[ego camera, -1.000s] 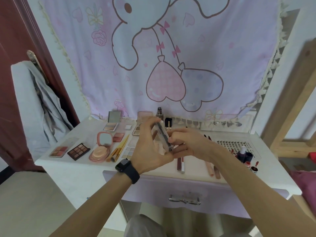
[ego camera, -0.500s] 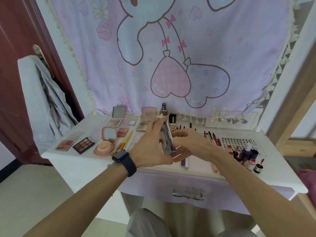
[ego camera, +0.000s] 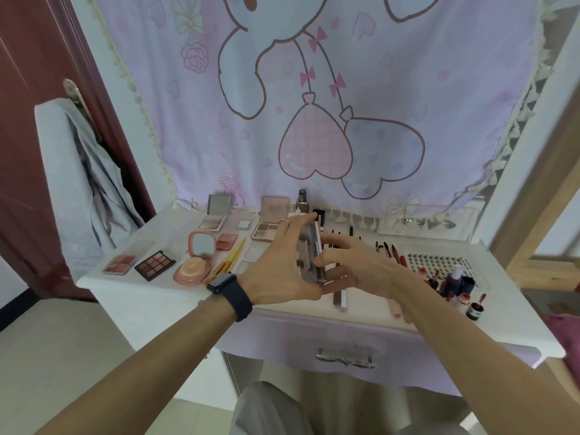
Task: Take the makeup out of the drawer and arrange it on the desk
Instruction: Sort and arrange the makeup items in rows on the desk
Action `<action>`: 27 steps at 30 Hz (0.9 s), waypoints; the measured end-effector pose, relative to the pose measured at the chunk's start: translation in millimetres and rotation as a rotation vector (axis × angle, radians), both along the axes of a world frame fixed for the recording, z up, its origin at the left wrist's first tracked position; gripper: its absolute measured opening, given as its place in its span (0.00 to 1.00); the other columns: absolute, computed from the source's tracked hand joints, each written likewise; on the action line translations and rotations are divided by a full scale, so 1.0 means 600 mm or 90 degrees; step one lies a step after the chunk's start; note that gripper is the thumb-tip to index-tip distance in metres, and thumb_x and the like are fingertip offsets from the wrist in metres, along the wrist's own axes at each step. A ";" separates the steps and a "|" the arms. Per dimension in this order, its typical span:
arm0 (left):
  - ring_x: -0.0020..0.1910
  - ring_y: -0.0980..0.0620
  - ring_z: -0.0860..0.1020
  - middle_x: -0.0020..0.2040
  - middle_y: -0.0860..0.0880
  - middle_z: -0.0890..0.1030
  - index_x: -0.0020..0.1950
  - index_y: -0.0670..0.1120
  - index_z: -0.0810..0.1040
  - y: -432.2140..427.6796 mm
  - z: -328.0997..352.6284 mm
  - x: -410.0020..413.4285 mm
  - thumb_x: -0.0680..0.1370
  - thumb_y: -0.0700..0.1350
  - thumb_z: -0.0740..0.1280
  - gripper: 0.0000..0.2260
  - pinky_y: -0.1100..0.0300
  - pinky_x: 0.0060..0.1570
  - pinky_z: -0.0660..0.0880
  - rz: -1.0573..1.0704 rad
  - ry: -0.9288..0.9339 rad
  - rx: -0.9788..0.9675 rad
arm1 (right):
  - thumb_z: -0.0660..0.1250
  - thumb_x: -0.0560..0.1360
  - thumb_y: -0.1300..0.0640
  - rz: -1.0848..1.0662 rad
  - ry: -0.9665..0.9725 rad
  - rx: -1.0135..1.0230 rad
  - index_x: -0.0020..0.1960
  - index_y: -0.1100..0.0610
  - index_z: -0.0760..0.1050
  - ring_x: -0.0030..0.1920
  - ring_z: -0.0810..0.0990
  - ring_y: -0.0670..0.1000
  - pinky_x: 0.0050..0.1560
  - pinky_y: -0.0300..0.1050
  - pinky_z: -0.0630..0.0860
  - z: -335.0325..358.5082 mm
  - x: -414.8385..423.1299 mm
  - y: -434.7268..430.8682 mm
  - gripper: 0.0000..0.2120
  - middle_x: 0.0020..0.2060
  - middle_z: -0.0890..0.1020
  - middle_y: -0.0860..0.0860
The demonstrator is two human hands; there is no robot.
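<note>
A cartoon rabbit wall hanging (ego camera: pixel 314 89) fills the wall behind a white tabletop (ego camera: pixel 150 296), whose lilac drawer (ego camera: pixel 282 337) sits pushed in below the front edge. Both bare forearms reach forward from the lower corners and meet over the middle of the tabletop. The left hand (ego camera: pixel 279 271) is stretched out with its fingers long and nearly straight along one face of a clear makeup case (ego camera: pixel 309 255), thumb tucked at the near corner, so its grip is closed on the case. The right hand (ego camera: pixel 361 265) has an open grip, its spread fingers only touching the opposite face. The case stands on edge between them, above the tabletop. A dark smartwatch (ego camera: pixel 229 287) wraps the left wrist, and a ring (ego camera: pixel 284 221) circles one left finger.
</note>
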State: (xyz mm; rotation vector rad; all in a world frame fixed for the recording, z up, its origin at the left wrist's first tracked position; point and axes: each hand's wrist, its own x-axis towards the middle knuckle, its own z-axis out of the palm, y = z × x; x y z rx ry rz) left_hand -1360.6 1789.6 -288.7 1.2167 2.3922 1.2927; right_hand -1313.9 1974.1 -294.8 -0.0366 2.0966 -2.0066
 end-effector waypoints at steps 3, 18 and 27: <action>0.74 0.53 0.64 0.77 0.57 0.58 0.78 0.60 0.54 -0.006 0.001 -0.001 0.65 0.49 0.78 0.48 0.51 0.69 0.70 0.006 -0.174 0.089 | 0.72 0.69 0.59 -0.047 0.019 -0.060 0.70 0.51 0.72 0.51 0.85 0.67 0.53 0.58 0.83 -0.009 0.001 -0.002 0.30 0.52 0.86 0.60; 0.50 0.43 0.85 0.66 0.45 0.74 0.69 0.71 0.67 -0.012 0.010 -0.005 0.72 0.41 0.76 0.36 0.42 0.49 0.82 -0.005 -0.333 0.081 | 0.69 0.71 0.54 -0.153 0.144 0.080 0.71 0.40 0.71 0.42 0.88 0.58 0.44 0.50 0.85 -0.012 0.010 -0.019 0.29 0.46 0.87 0.53; 0.48 0.48 0.85 0.63 0.49 0.75 0.67 0.74 0.69 -0.010 -0.002 -0.007 0.73 0.47 0.76 0.31 0.49 0.43 0.84 0.028 -0.264 0.069 | 0.66 0.63 0.43 -0.151 0.206 0.249 0.65 0.37 0.71 0.39 0.87 0.49 0.46 0.44 0.84 -0.008 0.012 -0.013 0.30 0.38 0.87 0.46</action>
